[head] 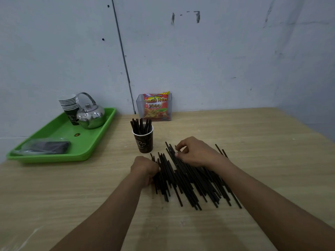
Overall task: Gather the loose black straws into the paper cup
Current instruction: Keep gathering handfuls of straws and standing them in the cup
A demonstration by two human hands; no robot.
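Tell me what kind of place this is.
Likely a small café or snack-stall prep corner: stacked paper cups and a steel kettle on a green tray, a snack packet, and loose black straws.

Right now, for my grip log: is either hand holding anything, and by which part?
The left hand grips the leftmost straws about mid-length. The right hand seems to pinch other straws near their far ends.
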